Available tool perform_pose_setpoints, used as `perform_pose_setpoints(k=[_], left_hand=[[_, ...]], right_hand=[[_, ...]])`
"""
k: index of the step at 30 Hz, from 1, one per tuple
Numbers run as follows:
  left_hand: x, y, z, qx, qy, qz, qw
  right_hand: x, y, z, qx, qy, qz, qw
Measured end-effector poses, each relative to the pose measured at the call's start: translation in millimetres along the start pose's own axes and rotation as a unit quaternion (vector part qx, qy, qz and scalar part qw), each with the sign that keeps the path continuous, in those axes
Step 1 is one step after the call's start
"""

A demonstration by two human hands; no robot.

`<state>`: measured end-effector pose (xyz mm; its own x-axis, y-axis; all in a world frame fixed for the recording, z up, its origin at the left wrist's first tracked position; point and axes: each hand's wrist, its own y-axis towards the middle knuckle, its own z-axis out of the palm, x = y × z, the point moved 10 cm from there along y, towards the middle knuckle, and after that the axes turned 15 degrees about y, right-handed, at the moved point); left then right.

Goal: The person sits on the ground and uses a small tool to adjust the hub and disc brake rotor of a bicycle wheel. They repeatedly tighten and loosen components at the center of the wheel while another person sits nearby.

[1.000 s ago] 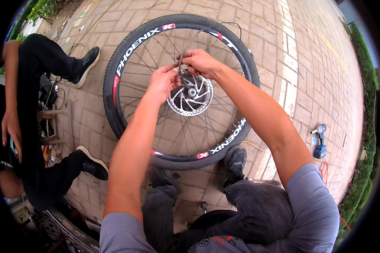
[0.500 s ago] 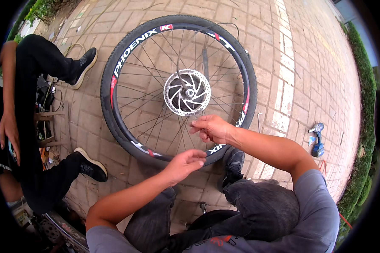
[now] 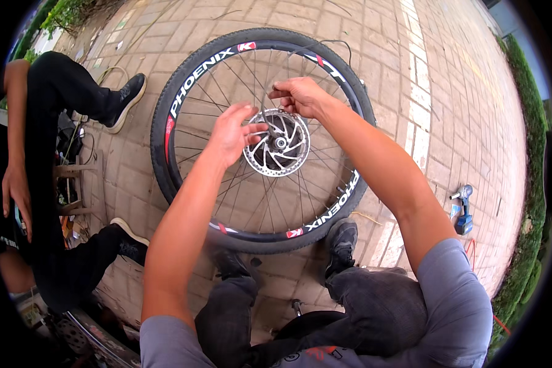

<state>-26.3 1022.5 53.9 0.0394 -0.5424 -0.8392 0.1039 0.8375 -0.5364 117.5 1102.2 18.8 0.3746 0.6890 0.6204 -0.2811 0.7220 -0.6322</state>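
A bicycle wheel (image 3: 164, 101) with a black tyre lies flat on the paving in front of me. At its middle sits a hub (image 3: 279, 143) with a silver disc brake rotor (image 3: 251, 161) around it. A dark cable (image 3: 264, 104) rises from the hub and runs to the far rim. My right hand (image 3: 302, 98) is over the far side of the rotor, thumb and finger pinching the cable. Above the rotor's left edge hovers my left hand (image 3: 232, 132), its fingers apart beside the cable's lower end; no held thing shows in it.
A person in black trousers (image 3: 73, 86) sits at the left, one hand (image 3: 16, 190) resting low with a phone-like object. A blue cordless power tool (image 3: 464, 211) lies on the paving (image 3: 435, 159) at the right. My shoe (image 3: 342, 242) is close to the tyre.
Both my hands have moved away from me, from the wheel's near side to the hub. The right has taken hold of the cable. The wheel appears slightly lower and right.
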Motion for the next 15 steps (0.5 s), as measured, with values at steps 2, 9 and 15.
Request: perform_pose_setpoints(k=[2,9,15], left_hand=[[-1.5,14.6,15.8,0.029,-0.045,-0.012,0.999],[19.0,39.4,4.9,0.018,-0.097,-0.035,0.995],[9.8,26.1,-21.7,0.003,-0.079,-0.003,0.997]], right_hand=[[-4.1,2.5,9.2,0.004,0.015,-0.001,1.000],[-6.2,-0.5,17.8,0.024,0.037,0.004,0.999],[11.7,-10.8,11.2,0.000,-0.065,-0.058,0.996]])
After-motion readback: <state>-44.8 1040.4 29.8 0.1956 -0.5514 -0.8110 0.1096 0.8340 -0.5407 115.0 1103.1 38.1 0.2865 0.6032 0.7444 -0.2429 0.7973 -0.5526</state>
